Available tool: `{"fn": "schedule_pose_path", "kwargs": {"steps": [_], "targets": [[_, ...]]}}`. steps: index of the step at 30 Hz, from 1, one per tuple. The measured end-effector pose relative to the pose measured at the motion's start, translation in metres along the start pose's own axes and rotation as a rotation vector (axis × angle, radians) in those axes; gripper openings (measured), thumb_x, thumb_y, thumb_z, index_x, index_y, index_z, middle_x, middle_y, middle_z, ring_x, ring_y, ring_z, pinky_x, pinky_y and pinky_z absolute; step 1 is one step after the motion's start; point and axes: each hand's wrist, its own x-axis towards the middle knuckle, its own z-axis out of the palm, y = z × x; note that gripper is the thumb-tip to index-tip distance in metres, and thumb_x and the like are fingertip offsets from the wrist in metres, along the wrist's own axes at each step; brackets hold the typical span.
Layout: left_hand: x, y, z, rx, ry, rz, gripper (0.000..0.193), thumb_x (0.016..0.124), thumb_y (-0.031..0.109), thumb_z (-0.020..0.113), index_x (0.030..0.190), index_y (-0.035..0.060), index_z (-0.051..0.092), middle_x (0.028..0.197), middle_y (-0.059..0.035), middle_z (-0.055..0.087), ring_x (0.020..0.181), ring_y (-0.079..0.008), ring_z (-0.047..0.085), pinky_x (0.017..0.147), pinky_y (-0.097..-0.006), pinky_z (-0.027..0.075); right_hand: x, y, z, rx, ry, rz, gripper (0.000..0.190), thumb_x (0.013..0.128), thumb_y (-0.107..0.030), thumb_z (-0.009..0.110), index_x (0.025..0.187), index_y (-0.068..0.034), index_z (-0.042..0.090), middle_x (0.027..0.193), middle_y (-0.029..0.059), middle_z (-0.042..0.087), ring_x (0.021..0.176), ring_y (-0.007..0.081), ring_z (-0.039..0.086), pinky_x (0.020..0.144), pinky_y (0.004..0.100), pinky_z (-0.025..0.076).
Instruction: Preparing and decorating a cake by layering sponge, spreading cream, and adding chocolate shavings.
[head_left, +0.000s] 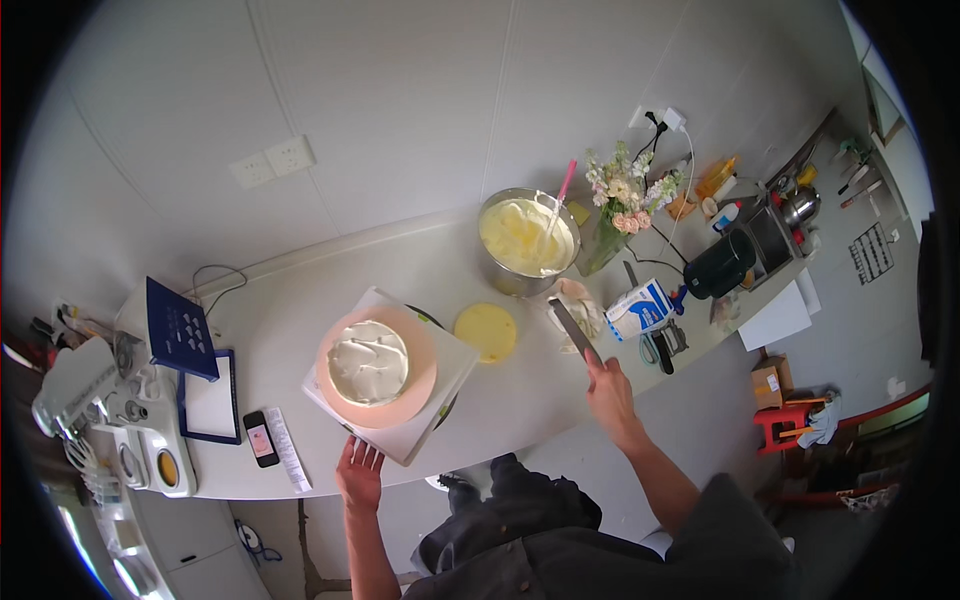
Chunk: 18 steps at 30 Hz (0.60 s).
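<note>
My right hand (613, 397) grips a flat metal icing spatula (574, 330), its blade over a crumpled, cream-smeared cloth (581, 307). My left hand (361, 476) is palm up at the near edge of a white square board (405, 442), fingers apart and holding nothing; whether they touch the board is unclear. Upon this board lies a pink round base (424, 367) bearing a cake (369, 363) with uneven white cream on top. The dark rim of a turntable (447, 411) peeks out beneath the board. To its right rests a bare yellow sponge layer (486, 332).
Behind the sponge stands a metal bowl (504, 277) of pale cream with a pink-handled spatula (568, 178). Flowers (626, 199), a blue-white carton (639, 309) and scissors (649, 350) are at right, towards the sink (776, 240). A phone (260, 439), paper strip (289, 450) and stand mixer (82, 382) occupy the left.
</note>
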Motion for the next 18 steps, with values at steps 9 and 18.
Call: {"fn": "schedule_pose_path", "kwargs": {"steps": [9, 18], "targets": [[-0.024, -0.048, 0.022, -0.120, 0.170, 0.014, 0.042, 0.106, 0.025, 0.048, 0.143, 0.0054, 0.053, 0.140, -0.0060, 0.060, 0.131, -0.0251, 0.055, 0.114, -0.0447, 0.043, 0.131, -0.011, -0.003, 0.964, 0.004, 0.262, 0.024, 0.104, -0.021, 0.063, 0.119, -0.004, 0.069, 0.067, 0.0064, 0.062, 0.051, 0.0144, 0.057, 0.050, 0.0298, 0.048], [-0.038, -0.086, 0.053, -0.168, 0.191, 0.054, 0.037, 0.102, 0.021, 0.054, 0.137, 0.0087, 0.057, 0.132, -0.0032, 0.064, 0.128, -0.0236, 0.055, 0.114, -0.0446, 0.042, 0.020, 0.088, 0.073, 0.986, -0.171, 0.547, 0.030, 0.103, -0.031, 0.068, 0.097, -0.001, 0.073, 0.057, -0.0026, 0.049, 0.051, 0.0065, 0.050, 0.047, 0.0269, 0.039]]}}
